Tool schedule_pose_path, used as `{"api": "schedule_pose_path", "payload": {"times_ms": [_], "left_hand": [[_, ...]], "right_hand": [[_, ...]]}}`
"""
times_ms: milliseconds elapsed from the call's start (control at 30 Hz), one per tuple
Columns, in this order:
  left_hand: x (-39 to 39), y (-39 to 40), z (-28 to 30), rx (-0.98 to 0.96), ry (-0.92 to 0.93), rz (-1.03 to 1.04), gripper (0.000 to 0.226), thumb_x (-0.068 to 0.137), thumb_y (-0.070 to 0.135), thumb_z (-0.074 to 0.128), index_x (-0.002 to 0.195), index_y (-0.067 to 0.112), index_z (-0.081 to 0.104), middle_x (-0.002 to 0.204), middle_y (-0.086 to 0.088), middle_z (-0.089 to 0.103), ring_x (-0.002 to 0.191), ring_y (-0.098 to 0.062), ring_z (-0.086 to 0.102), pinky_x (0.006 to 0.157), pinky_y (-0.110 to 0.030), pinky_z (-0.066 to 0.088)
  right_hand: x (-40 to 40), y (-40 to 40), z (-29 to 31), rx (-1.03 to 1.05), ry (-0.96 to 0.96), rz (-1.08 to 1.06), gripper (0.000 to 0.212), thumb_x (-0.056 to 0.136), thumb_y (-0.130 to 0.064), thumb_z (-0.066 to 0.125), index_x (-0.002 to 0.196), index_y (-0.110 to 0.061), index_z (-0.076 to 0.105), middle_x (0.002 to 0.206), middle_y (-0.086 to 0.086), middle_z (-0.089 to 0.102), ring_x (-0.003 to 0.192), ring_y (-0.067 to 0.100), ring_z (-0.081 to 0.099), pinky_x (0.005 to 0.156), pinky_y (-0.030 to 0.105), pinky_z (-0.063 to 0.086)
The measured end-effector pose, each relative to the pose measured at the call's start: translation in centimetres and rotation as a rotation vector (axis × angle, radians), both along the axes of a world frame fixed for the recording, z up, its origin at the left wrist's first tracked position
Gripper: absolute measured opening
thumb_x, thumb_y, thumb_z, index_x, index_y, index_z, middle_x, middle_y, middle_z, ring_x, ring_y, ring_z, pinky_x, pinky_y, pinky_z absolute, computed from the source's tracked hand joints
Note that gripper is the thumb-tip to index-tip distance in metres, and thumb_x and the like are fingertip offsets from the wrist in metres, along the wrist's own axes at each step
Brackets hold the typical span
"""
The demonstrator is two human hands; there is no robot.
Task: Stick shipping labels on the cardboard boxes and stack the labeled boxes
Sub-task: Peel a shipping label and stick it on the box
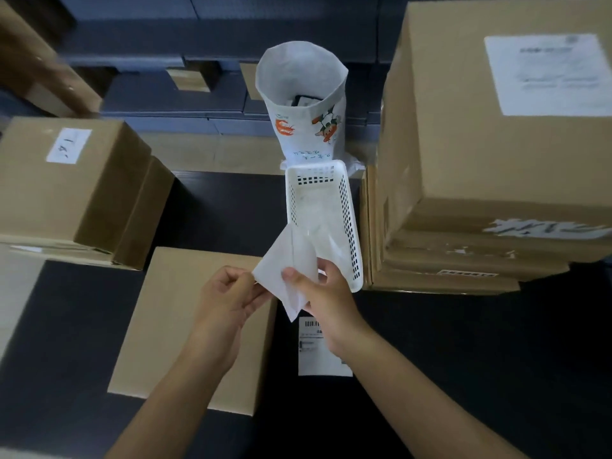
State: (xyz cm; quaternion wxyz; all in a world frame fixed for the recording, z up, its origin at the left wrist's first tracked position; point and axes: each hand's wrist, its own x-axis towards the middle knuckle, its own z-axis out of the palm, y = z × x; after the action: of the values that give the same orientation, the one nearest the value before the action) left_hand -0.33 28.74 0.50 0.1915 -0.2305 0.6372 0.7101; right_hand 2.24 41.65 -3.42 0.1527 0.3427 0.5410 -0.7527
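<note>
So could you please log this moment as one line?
step: peeling label | left hand: pinches label | right hand: holds label | box: unlabeled, below hands | basket: beside stack

- A small white sticker (68, 145) on top of the cardboard box (59, 190) at nine o'clock bears handwriting that looks like "14".
- The printed label (323, 347) lying on the dark table (463, 359) at six o'clock shows a barcode; its text is too small to read.
- The large white sheet (548, 74) on the tall box (496, 144) at two o'clock is blurred.
- The white paper bag (306, 127) at twelve o'clock carries orange cartoon prints and unreadable handwriting.
</note>
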Motion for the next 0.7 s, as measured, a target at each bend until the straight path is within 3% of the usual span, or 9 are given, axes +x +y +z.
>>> {"api": "schedule_pose_path", "payload": {"times_ms": [100,167,300,400,533,633,700], "left_hand": [[0.0,0.5,-0.1,-0.012,-0.002,0.066,0.022,0.095,0.005,0.051,0.075,0.01,0.045,0.081,-0.011,0.066,0.078,-0.017,0.071,0.081,-0.031,0.054],[-0.2,0.6,-0.2,-0.003,-0.005,0.105,0.024,0.097,0.005,0.048,0.073,0.01,0.044,0.082,-0.011,0.064,0.078,-0.016,0.071,0.081,-0.031,0.053],[-0.3,0.5,-0.5,-0.019,0.014,0.154,0.028,0.097,0.004,0.045,0.071,0.012,0.042,0.081,-0.011,0.06,0.077,-0.015,0.069,0.081,-0.03,0.053],[-0.2,0.5,-1.0,-0.013,0.0,0.211,0.026,0.097,0.003,0.044,0.073,0.012,0.042,0.083,-0.01,0.064,0.079,-0.014,0.07,0.079,-0.028,0.053],[-0.3,0.7,-1.4,0.01,-0.017,0.239,0.022,0.097,0.004,0.044,0.076,0.012,0.044,0.091,-0.013,0.067,0.086,-0.019,0.07,0.079,-0.028,0.054],[-0.4,1.1,-1.5,-0.022,-0.007,0.214,0.023,0.096,0.002,0.046,0.075,0.011,0.045,0.09,-0.014,0.067,0.086,-0.021,0.07,0.079,-0.027,0.057],[-0.4,1.2,-1.6,-0.077,0.001,0.202,0.023,0.095,0.0,0.048,0.074,0.01,0.046,0.09,-0.016,0.065,0.085,-0.022,0.069,0.079,-0.027,0.057]], "right_hand": [[-0.5,1.3,-0.2,0.03,0.076,-0.049,0.012,0.09,-0.027,0.065,0.101,-0.023,0.064,0.098,-0.003,0.07,0.09,0.013,0.066,0.078,0.027,0.055],[-1.0,2.5,-0.7,0.058,0.1,-0.087,0.005,0.092,-0.024,0.063,0.094,-0.021,0.066,0.088,-0.004,0.07,0.079,0.01,0.066,0.067,0.024,0.054],[-2.9,4.2,-2.9,0.367,0.051,-0.136,0.009,0.092,-0.017,0.061,0.1,-0.014,0.063,0.086,0.002,0.066,0.084,0.026,0.065,0.074,0.035,0.054],[-4.4,4.7,-3.9,0.582,0.09,-0.055,0.039,0.093,-0.011,0.053,0.13,-0.022,0.048,0.115,0.005,0.064,0.101,0.029,0.062,0.087,0.039,0.052],[-6.4,5.1,-3.9,0.829,0.179,0.053,0.05,0.094,0.002,0.041,0.137,-0.023,0.044,0.122,0.007,0.06,0.108,0.024,0.057,0.08,0.021,0.038],[-8.1,5.9,-3.9,0.86,0.215,-0.086,0.048,0.091,0.008,0.039,0.133,-0.012,0.051,0.125,0.008,0.052,0.115,0.021,0.05,0.082,0.01,0.027],[-8.7,5.9,-4.1,0.955,0.266,-0.152,0.044,0.09,0.007,0.044,0.13,-0.01,0.053,0.123,0.01,0.049,0.116,0.023,0.047,0.088,0.012,0.027]]}}
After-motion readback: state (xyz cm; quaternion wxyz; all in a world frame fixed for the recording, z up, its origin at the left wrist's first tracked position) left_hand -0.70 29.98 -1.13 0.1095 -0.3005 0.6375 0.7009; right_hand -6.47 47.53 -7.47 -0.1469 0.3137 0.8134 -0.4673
